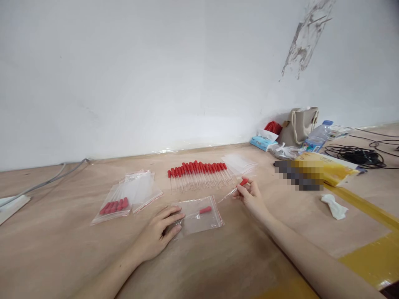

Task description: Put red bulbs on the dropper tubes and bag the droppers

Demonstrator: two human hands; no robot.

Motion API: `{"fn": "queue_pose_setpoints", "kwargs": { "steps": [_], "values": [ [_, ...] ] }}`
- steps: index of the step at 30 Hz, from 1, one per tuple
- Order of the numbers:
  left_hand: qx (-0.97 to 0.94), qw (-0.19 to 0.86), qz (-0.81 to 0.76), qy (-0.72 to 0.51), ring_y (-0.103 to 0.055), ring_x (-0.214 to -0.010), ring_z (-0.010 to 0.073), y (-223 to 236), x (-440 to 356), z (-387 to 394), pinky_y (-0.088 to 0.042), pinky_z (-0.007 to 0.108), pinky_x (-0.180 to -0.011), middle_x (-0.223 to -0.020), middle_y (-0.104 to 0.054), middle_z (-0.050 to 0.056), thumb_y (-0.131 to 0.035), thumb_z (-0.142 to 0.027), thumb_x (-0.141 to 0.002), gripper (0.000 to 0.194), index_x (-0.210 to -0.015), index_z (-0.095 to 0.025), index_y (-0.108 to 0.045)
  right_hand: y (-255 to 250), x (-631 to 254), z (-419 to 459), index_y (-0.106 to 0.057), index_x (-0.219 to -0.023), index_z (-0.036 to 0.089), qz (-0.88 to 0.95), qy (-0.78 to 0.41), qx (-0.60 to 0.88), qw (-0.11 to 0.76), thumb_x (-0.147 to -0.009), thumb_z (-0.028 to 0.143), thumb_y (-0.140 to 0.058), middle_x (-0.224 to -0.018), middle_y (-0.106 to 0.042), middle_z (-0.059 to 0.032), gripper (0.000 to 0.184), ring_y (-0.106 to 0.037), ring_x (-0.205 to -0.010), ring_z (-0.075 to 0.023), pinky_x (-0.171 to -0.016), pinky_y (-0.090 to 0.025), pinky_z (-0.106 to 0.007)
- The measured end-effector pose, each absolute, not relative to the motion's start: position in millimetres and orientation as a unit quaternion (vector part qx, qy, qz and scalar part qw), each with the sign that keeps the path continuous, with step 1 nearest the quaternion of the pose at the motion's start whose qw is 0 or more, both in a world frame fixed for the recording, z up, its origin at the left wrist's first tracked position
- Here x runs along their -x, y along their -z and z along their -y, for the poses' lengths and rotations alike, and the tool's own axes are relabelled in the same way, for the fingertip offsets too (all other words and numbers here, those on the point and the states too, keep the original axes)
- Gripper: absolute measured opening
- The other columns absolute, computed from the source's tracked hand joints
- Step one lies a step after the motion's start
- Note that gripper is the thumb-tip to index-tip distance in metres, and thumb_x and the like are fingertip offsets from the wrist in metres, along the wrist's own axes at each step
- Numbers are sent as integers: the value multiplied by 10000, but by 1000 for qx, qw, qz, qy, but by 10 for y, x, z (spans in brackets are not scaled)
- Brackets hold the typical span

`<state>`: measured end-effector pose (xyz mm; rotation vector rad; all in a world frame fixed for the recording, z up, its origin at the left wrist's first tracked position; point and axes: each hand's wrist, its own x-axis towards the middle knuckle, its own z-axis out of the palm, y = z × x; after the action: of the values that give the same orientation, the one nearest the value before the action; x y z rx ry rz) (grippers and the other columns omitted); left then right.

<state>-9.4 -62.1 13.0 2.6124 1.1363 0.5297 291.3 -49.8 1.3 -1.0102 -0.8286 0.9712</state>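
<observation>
A clear zip-lock bag [193, 226] lies flat in front of me with one red-bulbed dropper [205, 210] inside it. Over the bag's left end rests my left hand [163, 228], its fingers spread and its thumb apart from them. My right hand [249, 194], just right of the bag's mouth, pinches another dropper [243, 182] by its red bulb. That dropper's clear tube slants down and left towards the bag. Behind the hands lies a row of loose droppers [196, 168], bulbs facing the wall.
On the left, a bag with several droppers [114, 206] lies beside empty bags [140, 187]. More flat bags [239, 163] are behind the row. At right are a tissue pack [263, 143], a bottle [318, 135], a yellow packet [327, 166], black cable [357, 155] and crumpled tissue [334, 207].
</observation>
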Motion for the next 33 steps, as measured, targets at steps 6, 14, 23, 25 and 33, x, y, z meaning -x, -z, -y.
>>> {"fn": "queue_pose_setpoints", "kwargs": {
  "steps": [6,14,23,25,33],
  "values": [
    [-898,122,-381,-184,-418,-1175,213,-119,105,615,-365,417,-975,-1271,-470,21,-414,-329,-868,325,-1173,-290,-517,26,-2740,471,-336,-947,243,375,-469,438,669,-643,364,-632,-661,-517,81,441,-575,-545,-109,-513,-468,-254],
    [-900,124,-369,-195,-417,-1171,219,-102,112,615,-356,432,-975,-1264,-474,38,-415,-306,-869,322,-1173,-273,-516,30,-2655,645,-328,-958,243,369,-520,432,638,-654,382,-634,-684,-547,66,454,-596,-557,-126,-537,-481,-283],
    [-889,116,-399,-192,-419,-1166,205,-134,94,641,-371,383,-967,-1263,-477,28,-432,-333,-854,416,-1262,-263,-387,103,-2824,619,-562,-761,166,581,-406,519,477,-644,360,-635,-679,-576,1,239,-528,-594,-106,-568,-428,-248],
    [-889,119,-397,-195,-427,-1157,203,-134,91,643,-371,378,-964,-1267,-472,27,-433,-330,-853,419,-1264,-266,-377,105,-2836,620,-619,-783,171,651,-332,533,427,-655,337,-632,-709,-585,-8,210,-517,-620,-114,-577,-419,-245],
    [-890,126,-398,-181,-413,-1164,207,-145,82,637,-336,404,-985,-1264,-465,36,-419,-333,-860,412,-1262,-265,-359,-36,-2666,667,-670,-858,216,780,-258,452,347,-777,227,-491,-837,-649,-31,196,-557,-805,-165,-752,-419,-299]
  ]
}}
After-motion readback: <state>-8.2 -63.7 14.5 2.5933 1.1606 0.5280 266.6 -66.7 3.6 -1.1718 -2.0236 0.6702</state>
